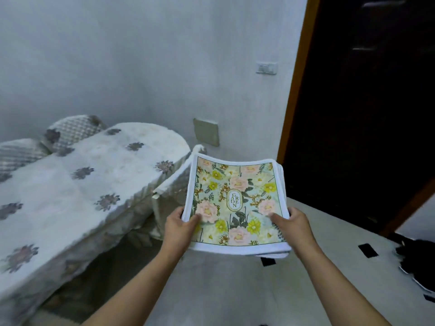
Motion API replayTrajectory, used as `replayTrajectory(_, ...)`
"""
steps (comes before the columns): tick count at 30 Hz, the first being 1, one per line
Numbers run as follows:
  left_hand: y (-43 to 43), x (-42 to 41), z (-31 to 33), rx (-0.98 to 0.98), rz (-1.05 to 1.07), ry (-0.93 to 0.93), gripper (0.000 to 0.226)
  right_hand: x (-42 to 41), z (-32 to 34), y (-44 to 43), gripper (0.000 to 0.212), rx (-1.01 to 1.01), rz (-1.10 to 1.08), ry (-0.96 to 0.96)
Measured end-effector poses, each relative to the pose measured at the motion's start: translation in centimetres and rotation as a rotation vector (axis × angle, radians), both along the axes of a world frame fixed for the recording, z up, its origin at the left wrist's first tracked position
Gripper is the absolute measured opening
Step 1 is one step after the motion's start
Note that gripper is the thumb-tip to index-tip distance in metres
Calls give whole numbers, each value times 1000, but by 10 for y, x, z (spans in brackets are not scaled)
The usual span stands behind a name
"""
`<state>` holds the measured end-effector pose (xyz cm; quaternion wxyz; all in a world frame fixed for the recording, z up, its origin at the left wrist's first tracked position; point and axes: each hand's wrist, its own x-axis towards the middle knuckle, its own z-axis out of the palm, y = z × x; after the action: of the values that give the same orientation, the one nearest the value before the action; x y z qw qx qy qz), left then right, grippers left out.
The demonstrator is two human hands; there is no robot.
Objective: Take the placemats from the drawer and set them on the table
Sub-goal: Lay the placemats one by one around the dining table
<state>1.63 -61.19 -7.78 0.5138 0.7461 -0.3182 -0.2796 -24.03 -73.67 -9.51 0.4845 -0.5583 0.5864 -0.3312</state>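
I hold a stack of placemats (236, 196) flat in front of me, above the floor. The top one has a white border, a flower print in pink and yellow, and an oval label reading GARDEN. My left hand (180, 228) grips the stack's near left edge, thumb on top. My right hand (292, 223) grips the near right edge the same way. To the left stands a long table (77, 182) under a white cloth with dark flower motifs. No drawer is in view.
Chairs with patterned covers (70, 132) stand behind the table by the grey wall. A covered chair (169, 191) stands at the table's near end. A dark doorway with a wooden frame (367, 114) is on the right. Dark items (416, 257) lie on the floor at right.
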Motion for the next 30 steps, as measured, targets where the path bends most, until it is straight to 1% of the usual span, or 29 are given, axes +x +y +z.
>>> replayTrajectory(6, -25, 60, -5, 5, 296, -37, 22, 104, 0, -92, 19, 1, 288, -51)
replayTrajectory(9, -25, 83, 2, 6, 455, -38, 22, 159, 6, -120, 18, -19, 450, -50)
replayTrajectory(11, -15, 103, 1, -1, 574, -10, 25, 203, 10, -128, 15, -23, 572, -38)
replayTrajectory(15, 19, 138, -1, -19, 719, 23, 38, 280, 15, -119, 19, -18, 734, -52)
replayTrajectory(19, 52, 184, -4, -27, 889, 23, 27, 357, 21, -92, 18, -20, 869, -85)
replayTrajectory(22, 74, 235, -12, -46, 949, 40, 22, 421, 18, -74, 24, -7, 956, -64)
replayTrajectory(27, 108, 335, -18, -57, 1006, 23, 19, 528, 14, -41, 27, -97, 936, -8)
replayTrajectory(30, 128, 387, -15, -42, 1003, 25, 17, 583, 14, -21, 28, -87, 938, -2)
